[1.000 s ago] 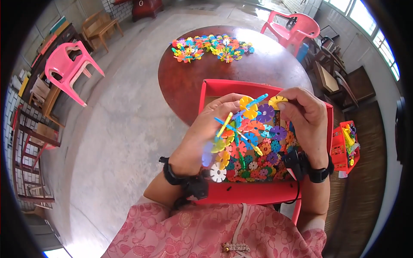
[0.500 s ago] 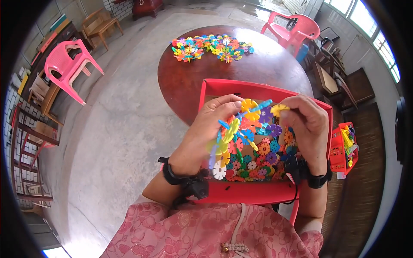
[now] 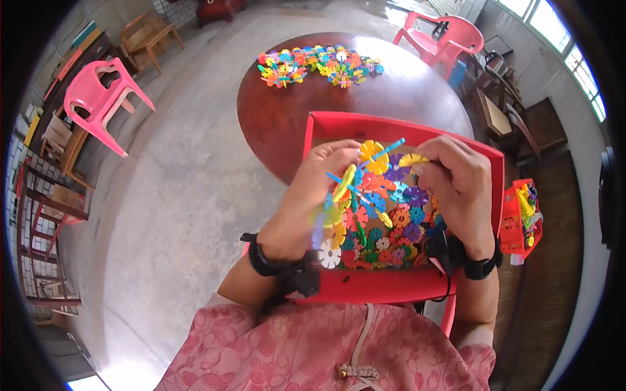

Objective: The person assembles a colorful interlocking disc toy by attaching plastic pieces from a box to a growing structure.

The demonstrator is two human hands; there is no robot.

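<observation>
Steadily, the left hand (image 3: 316, 182) is gripping a linked cluster of flower-shaped discs (image 3: 355, 216) while the right hand (image 3: 464, 182) is pinching a yellow disc (image 3: 412, 159) above the red box (image 3: 372, 285).

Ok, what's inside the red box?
Red box: loose multicoloured flower-shaped discs. Left hand, right hand and the joined discs above block part of the view; whatever lies under the top layer is hidden.

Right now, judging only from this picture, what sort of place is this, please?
Probably a room in a home, or perhaps a common room: a round brown table, a pink plastic armchair and a wooden bench are spread over a bare grey floor.
</observation>
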